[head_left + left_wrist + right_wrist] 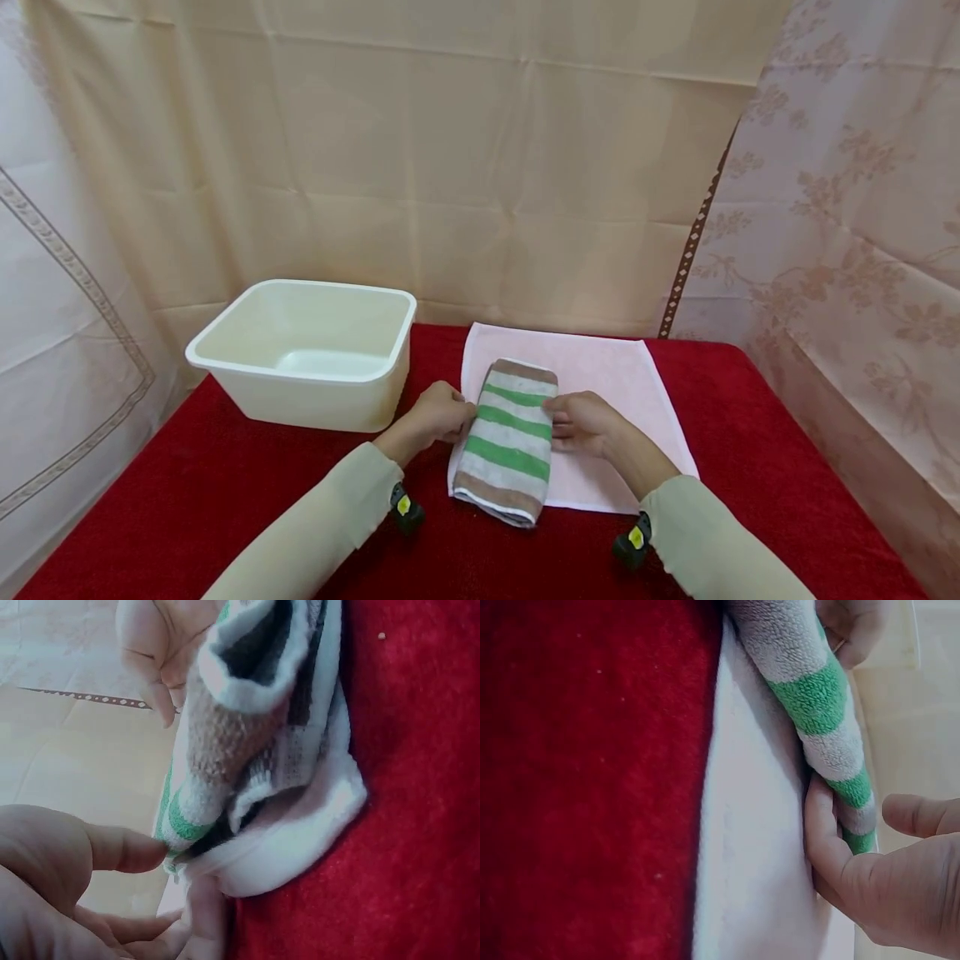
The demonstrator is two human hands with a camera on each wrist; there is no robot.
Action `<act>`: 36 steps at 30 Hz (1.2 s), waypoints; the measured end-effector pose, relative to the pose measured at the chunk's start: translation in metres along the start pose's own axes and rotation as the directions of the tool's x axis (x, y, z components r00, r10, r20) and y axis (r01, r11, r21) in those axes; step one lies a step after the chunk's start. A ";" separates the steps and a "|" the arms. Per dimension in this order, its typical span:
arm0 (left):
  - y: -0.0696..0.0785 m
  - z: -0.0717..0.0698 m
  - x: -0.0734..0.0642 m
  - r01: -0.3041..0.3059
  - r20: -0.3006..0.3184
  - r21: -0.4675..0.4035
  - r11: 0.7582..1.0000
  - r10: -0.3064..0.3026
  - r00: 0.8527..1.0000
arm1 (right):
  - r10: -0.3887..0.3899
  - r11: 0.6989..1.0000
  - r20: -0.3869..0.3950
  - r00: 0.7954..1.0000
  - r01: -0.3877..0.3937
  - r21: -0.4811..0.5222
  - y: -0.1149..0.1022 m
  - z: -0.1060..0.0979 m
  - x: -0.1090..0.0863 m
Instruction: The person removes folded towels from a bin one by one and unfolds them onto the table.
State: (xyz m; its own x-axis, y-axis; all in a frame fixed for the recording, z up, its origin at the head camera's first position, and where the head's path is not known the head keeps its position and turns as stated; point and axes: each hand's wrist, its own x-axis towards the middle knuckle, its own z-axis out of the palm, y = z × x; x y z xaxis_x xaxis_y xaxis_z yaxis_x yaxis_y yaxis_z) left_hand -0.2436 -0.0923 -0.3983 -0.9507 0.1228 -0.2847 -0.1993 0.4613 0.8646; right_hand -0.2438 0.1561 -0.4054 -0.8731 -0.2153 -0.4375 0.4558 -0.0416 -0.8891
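A folded towel (pixel 508 446) with green, white and brown stripes lies lengthwise on the left part of a pale pink towel (pixel 611 387). My left hand (pixel 437 414) is at its left side; in the left wrist view the thumb (pixel 127 849) presses on the striped edge and the fingers reach under the pale cloth, pinching there. On the other side, my right hand (pixel 591 423) has its fingers (pixel 826 832) tucked against the underside of the striped towel's right edge, while the thumb (pixel 911 815) stands apart from it. The folded layers show at the near end.
A cream plastic basin (pixel 315 400) stands at the left on the red-covered table (pixel 247 508), close to my left hand. Beige and flowered curtains (pixel 465 167) hang behind and beside the table.
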 end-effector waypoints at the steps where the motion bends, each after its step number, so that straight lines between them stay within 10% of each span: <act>1: 0.000 0.001 0.001 0.002 0.005 0.002 1.000 -0.002 1.000 | -0.002 1.000 0.009 1.000 0.002 -0.007 0.000 0.000 -0.001; 17: 0.010 0.010 0.009 -0.167 -0.077 0.158 0.973 0.181 0.980 | -0.005 0.999 0.010 1.000 0.006 -0.037 0.001 0.001 0.000; 28: 0.013 0.004 0.014 -0.054 0.028 0.006 0.999 0.053 0.998 | 0.004 0.999 0.000 1.000 -0.004 -0.050 0.000 0.001 0.002; 36: 0.014 0.005 0.013 0.053 0.210 -0.134 0.990 -0.024 0.978 | 0.033 0.998 0.019 0.999 -0.032 -0.054 0.002 -0.003 0.000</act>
State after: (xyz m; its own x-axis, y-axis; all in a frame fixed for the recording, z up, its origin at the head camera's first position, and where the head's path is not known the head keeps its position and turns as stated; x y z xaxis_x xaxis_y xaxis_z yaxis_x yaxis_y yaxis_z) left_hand -0.2575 -0.0798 -0.3918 -0.8747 0.2929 -0.3860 -0.2796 0.3455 0.8958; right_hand -0.2433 0.1590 -0.4072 -0.8543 -0.2351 -0.4636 0.4731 0.0177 -0.8808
